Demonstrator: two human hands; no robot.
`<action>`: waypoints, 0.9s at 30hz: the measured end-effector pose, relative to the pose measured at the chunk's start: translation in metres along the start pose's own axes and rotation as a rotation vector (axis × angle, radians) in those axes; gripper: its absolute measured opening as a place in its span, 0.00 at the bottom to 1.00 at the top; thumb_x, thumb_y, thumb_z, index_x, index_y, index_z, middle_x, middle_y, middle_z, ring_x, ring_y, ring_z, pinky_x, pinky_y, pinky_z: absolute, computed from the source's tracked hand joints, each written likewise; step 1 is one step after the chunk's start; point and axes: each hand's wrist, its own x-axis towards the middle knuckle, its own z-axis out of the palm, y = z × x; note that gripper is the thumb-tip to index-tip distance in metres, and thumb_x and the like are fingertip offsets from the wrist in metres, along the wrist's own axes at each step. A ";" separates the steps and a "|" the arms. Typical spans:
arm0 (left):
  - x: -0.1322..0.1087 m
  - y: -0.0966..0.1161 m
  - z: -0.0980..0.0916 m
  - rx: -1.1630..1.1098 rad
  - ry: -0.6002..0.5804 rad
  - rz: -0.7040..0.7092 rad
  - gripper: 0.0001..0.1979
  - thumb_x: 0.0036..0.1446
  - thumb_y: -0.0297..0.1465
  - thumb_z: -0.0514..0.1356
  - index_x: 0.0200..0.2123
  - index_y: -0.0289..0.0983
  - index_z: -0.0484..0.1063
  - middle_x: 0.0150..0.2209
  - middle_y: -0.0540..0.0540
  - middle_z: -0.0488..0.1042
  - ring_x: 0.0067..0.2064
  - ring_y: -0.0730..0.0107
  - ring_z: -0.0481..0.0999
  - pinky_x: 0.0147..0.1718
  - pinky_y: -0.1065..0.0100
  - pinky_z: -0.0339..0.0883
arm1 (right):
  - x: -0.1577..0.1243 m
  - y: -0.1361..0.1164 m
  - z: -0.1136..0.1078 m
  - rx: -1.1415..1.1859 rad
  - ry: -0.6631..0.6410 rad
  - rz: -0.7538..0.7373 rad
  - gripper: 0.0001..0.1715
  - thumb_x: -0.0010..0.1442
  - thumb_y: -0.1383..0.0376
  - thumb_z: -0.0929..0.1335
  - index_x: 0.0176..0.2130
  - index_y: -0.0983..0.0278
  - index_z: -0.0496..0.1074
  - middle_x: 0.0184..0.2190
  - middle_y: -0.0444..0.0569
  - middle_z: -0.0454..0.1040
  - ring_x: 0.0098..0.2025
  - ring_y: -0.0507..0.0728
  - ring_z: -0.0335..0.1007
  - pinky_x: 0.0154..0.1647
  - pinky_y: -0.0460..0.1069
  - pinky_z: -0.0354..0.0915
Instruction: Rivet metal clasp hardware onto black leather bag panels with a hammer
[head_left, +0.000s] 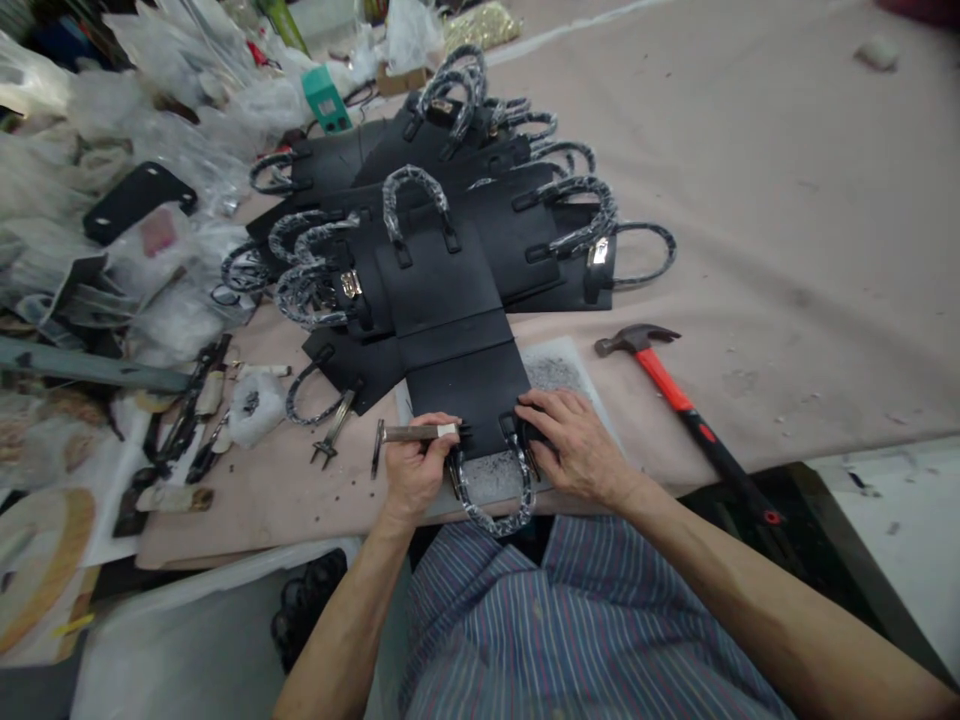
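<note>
At lower centre, my left hand point(416, 465) is gripping a tool point(411, 433) while my right hand point(581, 445), grip unclear, is probably steadying the black panel point(466, 385).

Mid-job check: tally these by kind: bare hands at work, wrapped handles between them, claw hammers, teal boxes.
Bare hands: 2, left hand and right hand
Wrapped handle between them: 1
Claw hammer: 1
Teal box: 1
Total: 5
</note>
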 end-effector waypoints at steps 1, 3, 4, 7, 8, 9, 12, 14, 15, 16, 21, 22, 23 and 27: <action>0.000 0.000 0.000 0.001 -0.002 0.005 0.07 0.59 0.34 0.66 0.38 0.37 0.76 0.39 0.44 0.82 0.41 0.62 0.83 0.48 0.59 0.77 | 0.000 0.000 0.000 0.000 0.003 0.000 0.24 0.62 0.67 0.66 0.58 0.65 0.69 0.60 0.57 0.69 0.58 0.67 0.64 0.64 0.66 0.57; 0.000 0.001 0.000 0.028 -0.021 0.022 0.06 0.59 0.34 0.66 0.38 0.37 0.77 0.39 0.45 0.83 0.42 0.62 0.83 0.48 0.60 0.77 | 0.000 0.000 0.000 0.002 0.010 -0.002 0.24 0.62 0.67 0.66 0.58 0.65 0.69 0.60 0.57 0.69 0.58 0.67 0.64 0.64 0.66 0.58; 0.000 0.002 0.000 0.048 -0.034 0.031 0.06 0.59 0.33 0.67 0.38 0.38 0.77 0.38 0.45 0.83 0.42 0.62 0.83 0.48 0.60 0.76 | 0.000 0.000 0.000 0.004 0.014 -0.005 0.24 0.62 0.67 0.65 0.58 0.65 0.69 0.60 0.57 0.69 0.58 0.67 0.64 0.64 0.66 0.58; 0.000 0.003 0.000 0.088 -0.047 0.044 0.06 0.58 0.33 0.67 0.38 0.38 0.78 0.38 0.45 0.83 0.41 0.62 0.83 0.47 0.60 0.77 | 0.000 0.000 0.000 0.013 0.018 -0.007 0.24 0.62 0.67 0.65 0.58 0.64 0.69 0.60 0.57 0.69 0.58 0.68 0.64 0.64 0.67 0.58; 0.000 0.003 0.000 0.091 -0.042 0.046 0.06 0.58 0.33 0.67 0.38 0.38 0.78 0.38 0.45 0.83 0.41 0.62 0.83 0.47 0.60 0.77 | 0.000 -0.001 0.000 0.016 0.015 -0.006 0.24 0.62 0.67 0.65 0.58 0.63 0.69 0.60 0.57 0.69 0.58 0.68 0.64 0.64 0.67 0.58; 0.000 0.002 0.001 0.090 -0.037 0.051 0.06 0.58 0.33 0.67 0.38 0.38 0.78 0.38 0.45 0.83 0.41 0.62 0.83 0.48 0.60 0.76 | 0.000 -0.001 -0.001 0.019 0.013 -0.004 0.24 0.62 0.67 0.66 0.58 0.64 0.69 0.60 0.57 0.69 0.58 0.68 0.64 0.64 0.67 0.57; -0.001 0.000 0.001 0.087 -0.028 0.068 0.06 0.58 0.33 0.67 0.38 0.38 0.78 0.38 0.45 0.83 0.41 0.62 0.83 0.48 0.60 0.76 | 0.000 -0.001 -0.001 0.027 0.014 0.003 0.25 0.62 0.67 0.66 0.58 0.64 0.69 0.60 0.57 0.69 0.58 0.68 0.64 0.65 0.67 0.57; -0.001 0.000 0.001 0.091 -0.029 0.070 0.06 0.58 0.33 0.68 0.37 0.38 0.78 0.38 0.46 0.83 0.41 0.62 0.83 0.48 0.60 0.76 | 0.000 -0.001 -0.002 0.030 0.017 0.005 0.25 0.61 0.68 0.66 0.58 0.64 0.70 0.60 0.57 0.69 0.58 0.68 0.65 0.64 0.67 0.58; -0.001 0.000 0.001 0.096 -0.031 0.066 0.06 0.58 0.34 0.68 0.37 0.38 0.78 0.38 0.46 0.83 0.41 0.62 0.83 0.48 0.60 0.76 | 0.000 -0.001 -0.002 0.030 0.019 0.005 0.25 0.61 0.68 0.66 0.58 0.64 0.70 0.59 0.57 0.69 0.58 0.68 0.65 0.64 0.67 0.58; -0.001 0.000 0.002 0.101 -0.031 0.062 0.06 0.58 0.34 0.68 0.37 0.38 0.78 0.38 0.46 0.83 0.41 0.62 0.82 0.48 0.60 0.76 | 0.000 -0.001 -0.002 0.028 0.020 0.004 0.25 0.61 0.68 0.66 0.58 0.64 0.70 0.59 0.57 0.69 0.57 0.68 0.65 0.64 0.67 0.58; 0.000 0.002 0.002 0.106 -0.033 0.069 0.06 0.58 0.33 0.67 0.37 0.38 0.78 0.37 0.45 0.83 0.41 0.62 0.82 0.47 0.61 0.76 | 0.001 0.000 -0.001 0.012 0.016 -0.002 0.24 0.62 0.67 0.66 0.57 0.64 0.70 0.60 0.57 0.69 0.58 0.67 0.64 0.64 0.66 0.57; 0.000 0.002 0.002 0.104 -0.035 0.076 0.06 0.58 0.33 0.67 0.37 0.38 0.78 0.37 0.45 0.83 0.41 0.62 0.82 0.47 0.61 0.76 | 0.001 0.000 -0.001 0.012 0.017 -0.002 0.24 0.62 0.67 0.65 0.57 0.64 0.69 0.60 0.57 0.69 0.58 0.67 0.64 0.64 0.66 0.57; 0.000 0.002 0.002 0.106 -0.038 0.082 0.06 0.58 0.34 0.67 0.37 0.38 0.78 0.37 0.45 0.83 0.41 0.62 0.82 0.47 0.61 0.76 | 0.001 0.000 -0.001 0.012 0.018 -0.004 0.24 0.62 0.67 0.65 0.58 0.64 0.69 0.60 0.57 0.69 0.58 0.67 0.64 0.64 0.66 0.57; 0.002 -0.001 0.002 0.156 -0.054 0.095 0.07 0.58 0.35 0.67 0.37 0.38 0.78 0.37 0.45 0.82 0.41 0.62 0.82 0.46 0.61 0.76 | 0.001 -0.001 -0.001 0.018 0.012 -0.002 0.24 0.62 0.67 0.66 0.58 0.64 0.69 0.59 0.57 0.69 0.58 0.68 0.64 0.64 0.67 0.58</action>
